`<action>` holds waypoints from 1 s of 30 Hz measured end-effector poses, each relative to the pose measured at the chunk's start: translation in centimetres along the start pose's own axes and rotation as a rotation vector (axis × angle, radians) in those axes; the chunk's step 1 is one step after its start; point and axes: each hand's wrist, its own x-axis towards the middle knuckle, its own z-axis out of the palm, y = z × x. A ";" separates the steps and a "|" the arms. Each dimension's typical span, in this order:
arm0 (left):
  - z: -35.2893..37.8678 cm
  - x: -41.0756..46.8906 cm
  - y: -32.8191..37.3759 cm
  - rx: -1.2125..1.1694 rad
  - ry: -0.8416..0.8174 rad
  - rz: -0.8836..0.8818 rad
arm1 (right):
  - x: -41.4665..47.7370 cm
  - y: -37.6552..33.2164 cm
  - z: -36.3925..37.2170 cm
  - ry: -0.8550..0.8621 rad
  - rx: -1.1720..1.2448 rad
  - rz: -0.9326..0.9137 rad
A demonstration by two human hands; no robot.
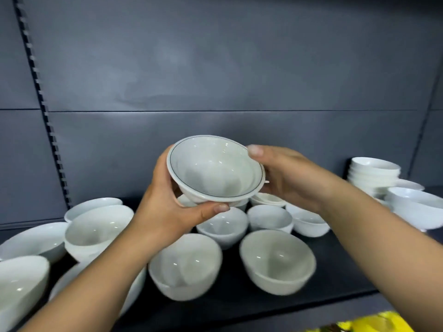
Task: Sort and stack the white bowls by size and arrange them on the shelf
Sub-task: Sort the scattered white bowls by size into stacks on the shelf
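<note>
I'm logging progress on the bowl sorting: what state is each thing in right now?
Lined bowl: held above the shelf, tilted, empty.
Left hand: grips the lined bowl's left side.
Right hand: grips its right rim.
Bowl stack: nested, upright, far right.
Front right bowl: upright, empty, on the shelf.

A rimmed bowl [215, 168], white with a thin dark lip line, tilts above the dark shelf [335, 279]; plain white bowls [278, 262] stand upright there, one stack [374, 176] far right.
</note>
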 end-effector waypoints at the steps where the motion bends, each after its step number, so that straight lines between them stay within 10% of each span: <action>1: 2.0 -0.6 0.7 -0.035 0.011 -0.017 | -1.9 0.3 -1.2 -0.031 0.008 -0.027; 16: 28.5 -10.4 5.7 -0.301 -0.085 -0.293 | -24.0 8.6 -15.9 0.197 0.070 -0.011; 30: 34.0 -6.7 -1.0 -0.257 0.024 -0.362 | -19.4 14.7 -23.4 0.178 0.080 0.026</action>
